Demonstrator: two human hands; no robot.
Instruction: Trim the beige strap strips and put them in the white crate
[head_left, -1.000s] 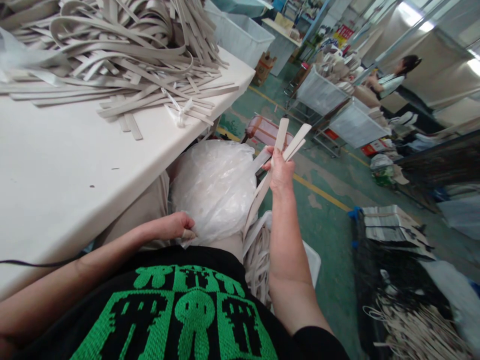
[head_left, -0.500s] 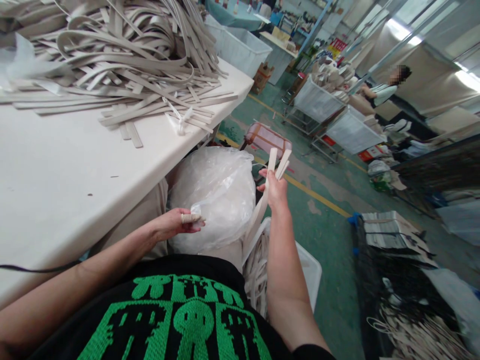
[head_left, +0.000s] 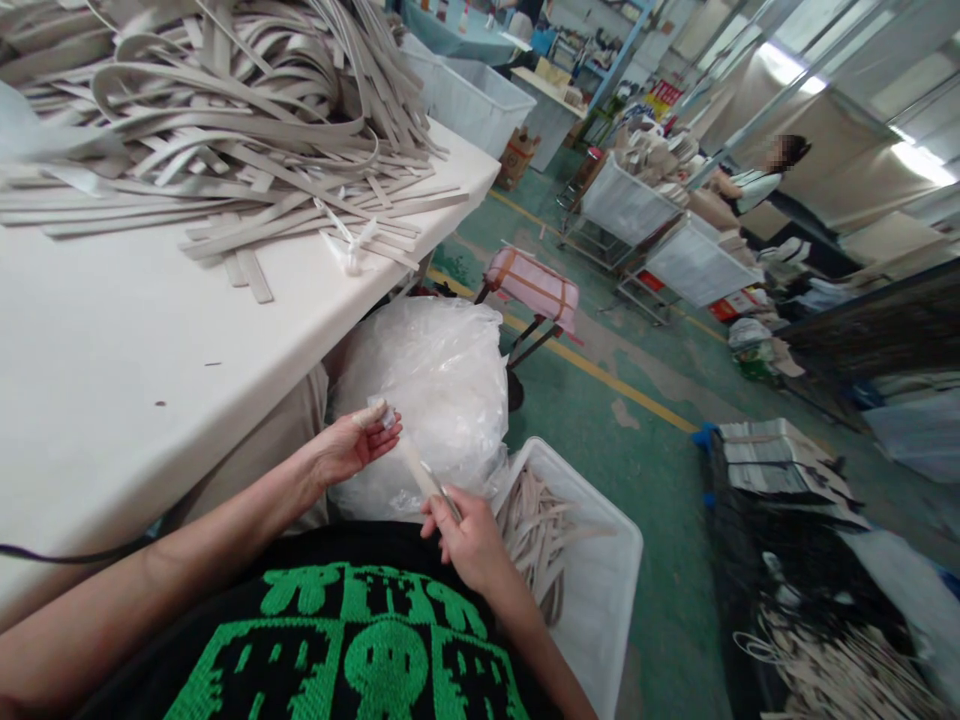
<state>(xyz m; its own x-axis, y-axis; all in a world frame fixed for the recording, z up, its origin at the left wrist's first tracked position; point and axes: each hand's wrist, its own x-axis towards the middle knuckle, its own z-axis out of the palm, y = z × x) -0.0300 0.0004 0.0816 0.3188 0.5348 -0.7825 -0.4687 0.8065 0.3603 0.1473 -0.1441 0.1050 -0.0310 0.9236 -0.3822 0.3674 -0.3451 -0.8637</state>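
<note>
My right hand (head_left: pixel 463 540) is closed on the ends of a few beige strips (head_left: pixel 418 470), low in front of my chest. Those strips slant up and left toward my left hand (head_left: pixel 352 443). The left hand has its fingers curled, one of them taped, and pinches the edge of a clear plastic bag (head_left: pixel 439 385) between my knees. Whether the strips touch the left fingers I cannot tell. A white bin (head_left: pixel 600 570) with more beige strips (head_left: pixel 536 520) stands just right of my right hand.
A white table (head_left: pixel 135 340) at left carries a big heap of grey-beige strips (head_left: pixel 225 120) and a small white tie (head_left: pixel 351 245). A pink stool (head_left: pixel 534 287), wheeled carts (head_left: pixel 660 235), stacked material (head_left: pixel 787 465) and another person (head_left: pixel 757 185) occupy the green floor beyond.
My right hand came down from arm's length to my lap, with the strips in it. My left hand rose slightly along the bag. The white bin is now uncovered.
</note>
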